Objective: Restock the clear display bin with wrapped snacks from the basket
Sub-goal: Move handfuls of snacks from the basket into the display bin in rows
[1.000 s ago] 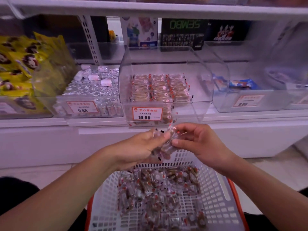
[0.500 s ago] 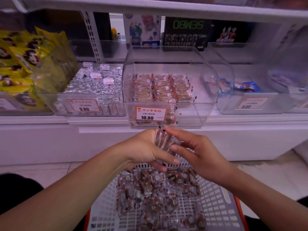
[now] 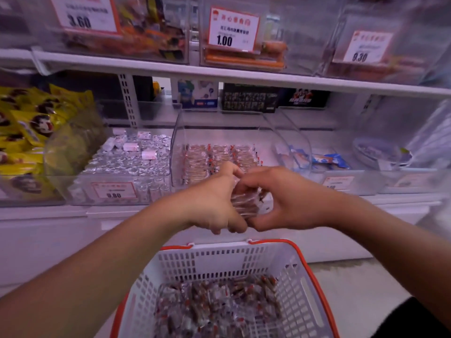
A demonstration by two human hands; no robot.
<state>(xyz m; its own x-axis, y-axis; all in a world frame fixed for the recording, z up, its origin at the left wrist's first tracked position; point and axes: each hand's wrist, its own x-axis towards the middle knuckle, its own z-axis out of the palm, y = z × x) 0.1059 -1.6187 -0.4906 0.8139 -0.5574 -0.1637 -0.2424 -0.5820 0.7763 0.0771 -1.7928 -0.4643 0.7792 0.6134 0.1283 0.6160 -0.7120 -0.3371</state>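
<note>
Nearest, a white basket with an orange rim holds a loose heap of wrapped snacks. Above it, the left hand and right hand meet, fingers curled around a small stack of clear-wrapped snacks held between them at the front of the clear display bin, where neat rows of the same snacks lie.
</note>
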